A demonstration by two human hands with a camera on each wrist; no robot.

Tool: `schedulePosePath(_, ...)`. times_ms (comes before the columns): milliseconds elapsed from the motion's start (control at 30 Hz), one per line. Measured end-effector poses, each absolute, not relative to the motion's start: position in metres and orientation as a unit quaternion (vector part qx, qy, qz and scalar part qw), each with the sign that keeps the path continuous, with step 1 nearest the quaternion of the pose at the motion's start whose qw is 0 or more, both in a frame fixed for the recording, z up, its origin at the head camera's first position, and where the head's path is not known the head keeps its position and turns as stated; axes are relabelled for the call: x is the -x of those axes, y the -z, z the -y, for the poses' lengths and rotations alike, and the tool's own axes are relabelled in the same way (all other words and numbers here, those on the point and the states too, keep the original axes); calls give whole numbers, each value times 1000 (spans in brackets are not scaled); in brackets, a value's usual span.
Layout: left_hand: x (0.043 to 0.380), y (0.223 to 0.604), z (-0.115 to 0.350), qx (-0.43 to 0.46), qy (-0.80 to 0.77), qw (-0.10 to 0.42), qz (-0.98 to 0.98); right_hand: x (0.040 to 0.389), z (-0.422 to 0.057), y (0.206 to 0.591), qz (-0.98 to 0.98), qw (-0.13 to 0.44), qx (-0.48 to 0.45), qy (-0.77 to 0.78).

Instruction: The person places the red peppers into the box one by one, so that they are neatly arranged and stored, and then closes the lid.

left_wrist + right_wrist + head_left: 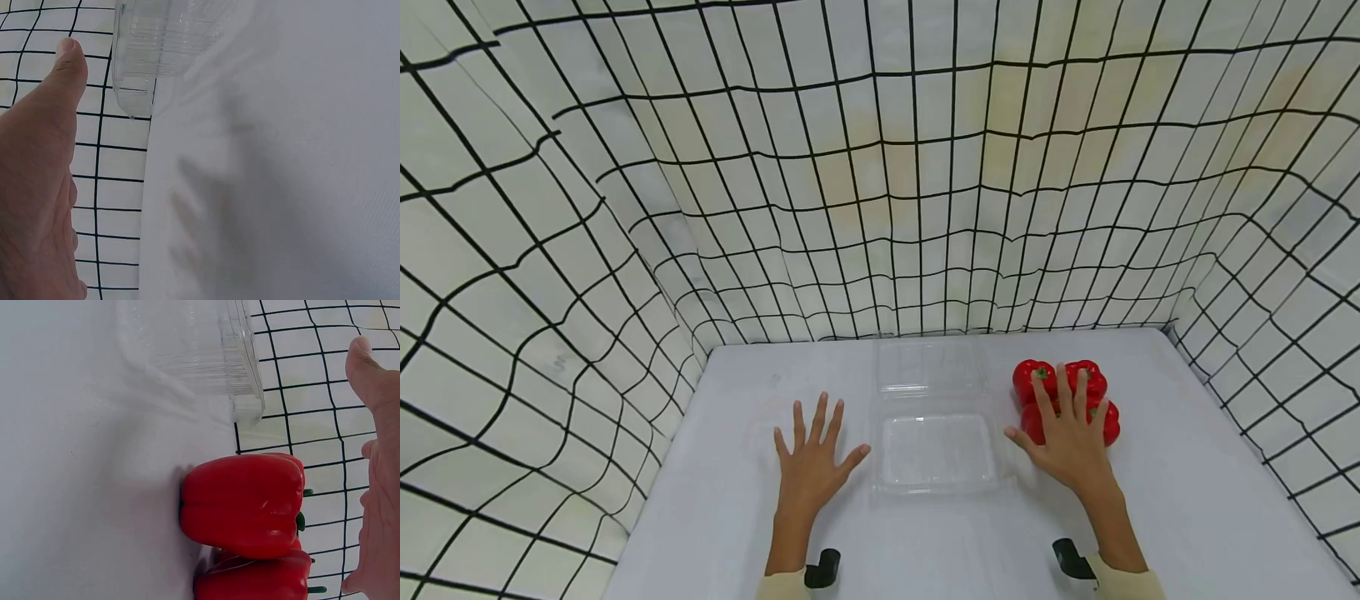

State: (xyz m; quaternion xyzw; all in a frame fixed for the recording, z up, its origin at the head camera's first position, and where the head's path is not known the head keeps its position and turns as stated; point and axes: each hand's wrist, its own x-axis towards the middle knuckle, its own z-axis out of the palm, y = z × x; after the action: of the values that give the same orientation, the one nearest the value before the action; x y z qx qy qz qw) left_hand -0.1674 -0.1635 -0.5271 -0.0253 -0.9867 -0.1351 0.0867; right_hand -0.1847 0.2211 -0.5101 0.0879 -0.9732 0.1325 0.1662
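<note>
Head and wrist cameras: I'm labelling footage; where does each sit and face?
Head: worn on the head, facing forward and down at table, clear box and red peppers; left hand, right hand and sleeves show.
Left wrist: on that wrist, facing the table and box; part of the left hand shows.
Right wrist: on that wrist, facing the peppers and box; part of the right hand shows.
Head and right wrist both show the peppers.

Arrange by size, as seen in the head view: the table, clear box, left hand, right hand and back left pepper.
1. Table
2. Clear box, lid included
3. Left hand and right hand: they look alike, so not ranked
4. Back left pepper
</note>
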Motion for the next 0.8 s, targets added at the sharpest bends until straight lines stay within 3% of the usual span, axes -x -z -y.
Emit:
schedulePosePath(467,163,532,152,63,165,79,981,182,-231,505,965,191,-45,-176)
schedulePosePath(800,156,546,137,105,346,4,932,177,-241,503,919,220,93,-313)
